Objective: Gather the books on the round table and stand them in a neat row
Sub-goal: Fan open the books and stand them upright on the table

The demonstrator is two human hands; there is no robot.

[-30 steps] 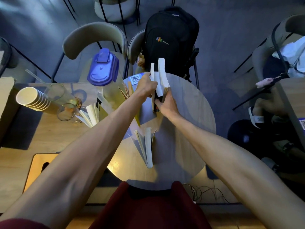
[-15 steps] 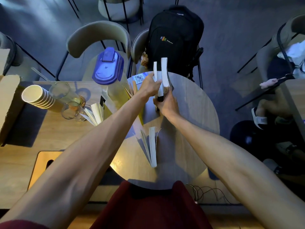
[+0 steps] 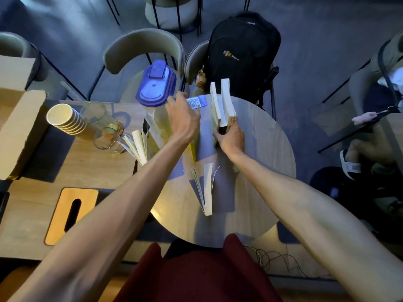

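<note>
Two white-paged books (image 3: 222,105) stand upright side by side at the far edge of the round table (image 3: 261,171). My right hand (image 3: 230,139) grips their near ends. My left hand (image 3: 183,120) is to their left, lying over a yellow-covered book (image 3: 193,150) that is mostly hidden under it; whether it grips is unclear. A third book (image 3: 207,188) stands fanned open in the middle of the round table. Another fanned book (image 3: 137,147) stands at the left, by the wooden table's edge.
A blue-lidded pitcher (image 3: 156,83), a QR card (image 3: 196,102), stacked paper cups (image 3: 65,120) and glasses (image 3: 98,116) crowd the left side. A cardboard box (image 3: 17,127) and wooden tissue box (image 3: 69,214) lie further left. A black backpack (image 3: 242,53) sits on a chair behind.
My left hand let go of the two upright books and moved left over the yellow book. My right hand stayed on the pair.
</note>
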